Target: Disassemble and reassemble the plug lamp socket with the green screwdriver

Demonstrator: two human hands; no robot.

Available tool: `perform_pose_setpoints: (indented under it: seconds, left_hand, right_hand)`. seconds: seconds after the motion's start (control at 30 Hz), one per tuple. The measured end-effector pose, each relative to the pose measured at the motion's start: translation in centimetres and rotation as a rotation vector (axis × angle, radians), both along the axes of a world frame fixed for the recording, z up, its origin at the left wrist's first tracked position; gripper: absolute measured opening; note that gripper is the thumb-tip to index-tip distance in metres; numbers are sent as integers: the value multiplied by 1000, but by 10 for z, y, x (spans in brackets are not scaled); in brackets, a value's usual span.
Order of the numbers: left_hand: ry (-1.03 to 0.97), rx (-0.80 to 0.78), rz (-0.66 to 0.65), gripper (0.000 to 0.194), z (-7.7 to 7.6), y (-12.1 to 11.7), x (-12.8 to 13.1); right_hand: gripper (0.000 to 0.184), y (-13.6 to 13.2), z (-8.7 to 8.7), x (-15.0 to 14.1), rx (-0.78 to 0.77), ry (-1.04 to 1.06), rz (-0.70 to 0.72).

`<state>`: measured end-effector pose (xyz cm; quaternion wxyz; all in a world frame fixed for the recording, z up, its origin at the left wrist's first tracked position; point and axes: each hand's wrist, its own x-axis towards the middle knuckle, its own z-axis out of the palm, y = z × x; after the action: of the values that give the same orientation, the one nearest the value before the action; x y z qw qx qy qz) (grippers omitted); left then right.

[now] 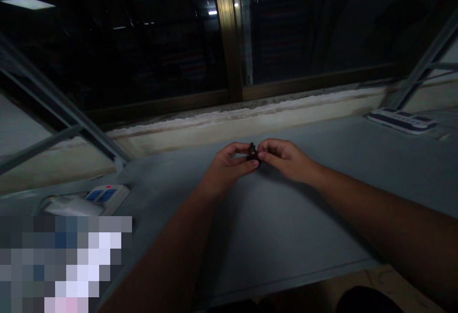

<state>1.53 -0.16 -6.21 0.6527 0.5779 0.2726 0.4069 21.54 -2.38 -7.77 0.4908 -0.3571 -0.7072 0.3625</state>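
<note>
A small dark object (253, 151) with a brassy, shiny top is held above the grey tabletop, between my two hands. Its exact kind is too dim and small to make out. My left hand (231, 164) pinches it from the left, thumb below and fingers behind. From the right, the closed thumb and fingertips of my right hand (284, 158) meet its side. The fingers hide part of the object.
On the left lies a power strip (113, 198) with blue sockets, a white plug or adapter (69, 207) beside it. Another power strip (402, 121) sits at the back right. Metal frame bars (67, 112) rise at both sides before the dark window (150, 41). The table's front edge (296, 282) is near me.
</note>
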Motion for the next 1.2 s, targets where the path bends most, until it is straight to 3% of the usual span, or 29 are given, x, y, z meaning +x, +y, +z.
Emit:
perform_pose_setpoints:
  seconds: [0.13,0.33,0.53,0.73,1.0,1.2]
  left_hand:
    - [10,15,0,47,0,-1,0]
    - [7,7,3,47,1,-2,2]
    - [23,-9,21,47,-1,1,0]
    - [12,23,14,48,-3,1,1]
    - [67,156,29,43,2,-3,3]
    - [148,337,48,36,4,-6,3]
  right_hand:
    - [17,-1,0,-1,16,-6,-39]
    - [19,-5,6,1,219,-155,-211]
    - [14,-5,5,1,211,-157,-168]
    - [9,-9,11,1,339,-293,-206]
    - [14,-13,15,-1,422,-394,-172]
    - [17,-13,16,-2,363,-342,-121]
